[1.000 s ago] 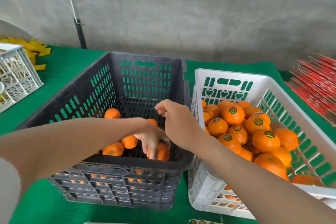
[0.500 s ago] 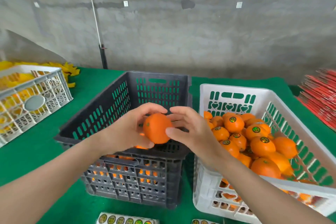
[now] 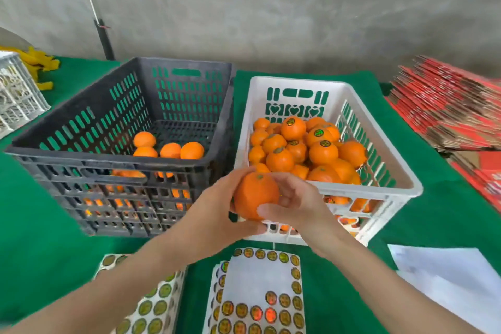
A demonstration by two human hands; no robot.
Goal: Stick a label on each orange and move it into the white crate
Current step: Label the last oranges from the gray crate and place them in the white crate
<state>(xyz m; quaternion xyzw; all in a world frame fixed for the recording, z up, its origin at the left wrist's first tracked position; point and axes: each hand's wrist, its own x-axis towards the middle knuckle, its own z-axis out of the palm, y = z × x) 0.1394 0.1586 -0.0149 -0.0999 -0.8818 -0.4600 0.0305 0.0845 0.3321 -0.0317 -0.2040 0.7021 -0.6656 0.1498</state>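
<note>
1. Head view, the only one here. Both hands are on a single orange (image 3: 254, 195), held in the air just in front of the near-left corner of the white crate (image 3: 374, 187).
2. The left hand (image 3: 217, 214) cups it from the left and underneath. The right hand (image 3: 295, 206) wraps the right side, with the thumb pressed on the front. So neither hand is free; both are gripping the fruit.
3. The stem end points up and a bit away from the camera. I can't see a label on the side that shows. Whether the right fingers are already pinching one is too small to tell.
4. What the next move depends on, I reckon: the label sheet (image 3: 257, 271) lies flat on the green cloth (image 3: 40, 252) directly below the hands, toward the person. The white crate lies the other way, beyond and to the right.
5. The right hand is on the crate side and is also nearer that sheet. My guess is it does the peeling while the left hand carries the orange.
6. Other stuff: the black crate (image 3: 108, 163) on the left has a few bare oranges (image 3: 169, 150) left in it. There's a pile of labelled oranges (image 3: 322, 152) in the white one, and a second sheet (image 3: 154, 306) under the left forearm.
</note>
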